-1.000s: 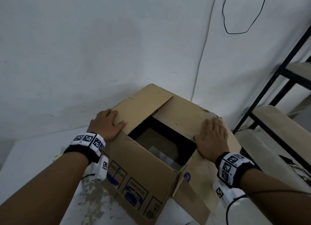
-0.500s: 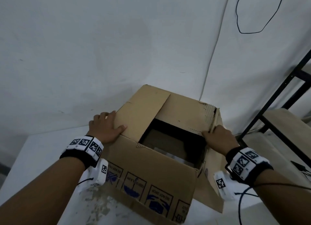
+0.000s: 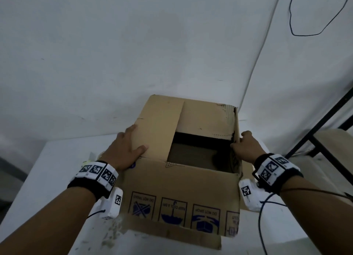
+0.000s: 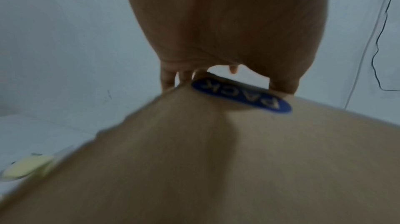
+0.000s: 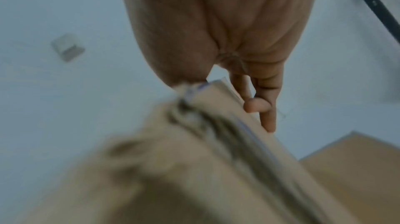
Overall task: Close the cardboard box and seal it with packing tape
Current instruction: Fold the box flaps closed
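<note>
Right hand [image 3: 246,149] has left the far flap [image 3: 202,119], now pinching the upright right flap [image 3: 236,140]; left hand [image 3: 125,149] stays flat, fingers straight, on the left flap [image 3: 158,124]. Box [image 3: 181,193] half closed.

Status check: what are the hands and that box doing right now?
Left hand flat on left flap. Right hand grips right flap edge. Cardboard box top open.
</note>
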